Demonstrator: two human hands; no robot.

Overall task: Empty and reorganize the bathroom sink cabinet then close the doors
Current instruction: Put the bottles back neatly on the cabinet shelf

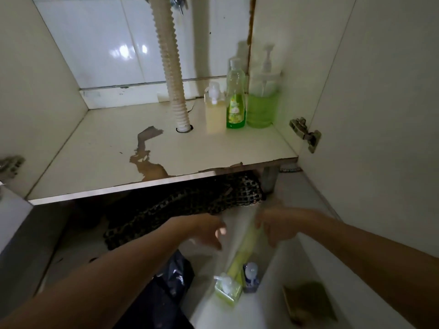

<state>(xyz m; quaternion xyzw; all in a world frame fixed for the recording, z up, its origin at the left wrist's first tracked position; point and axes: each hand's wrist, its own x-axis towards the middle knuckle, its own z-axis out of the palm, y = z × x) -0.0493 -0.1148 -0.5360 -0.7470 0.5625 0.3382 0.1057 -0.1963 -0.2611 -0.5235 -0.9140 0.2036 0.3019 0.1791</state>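
Observation:
The sink cabinet stands open, its worn white shelf [107, 148] mostly bare. Three bottles stand at its back right: a pale yellow pump bottle [215, 112], a tall green dish-soap bottle [235, 100] and a wide green pump bottle [262, 100]. Below the shelf, my left hand [209, 231] and my right hand [278, 226] reach in, both blurred. Between them is a long clear packet with a yellow-green strip [247, 243]; my right hand grips its upper end, my left hand has its fingers spread beside it.
A corrugated drain hose [169, 67] drops through the shelf. A dark checked cloth [180, 205] lies under the shelf. On the floor stand a small green pump bottle [228, 289], a small blue bottle [250, 276], a yellow-green sponge [308, 302] and a black bag [171, 281]. The right door [380, 115] stands open.

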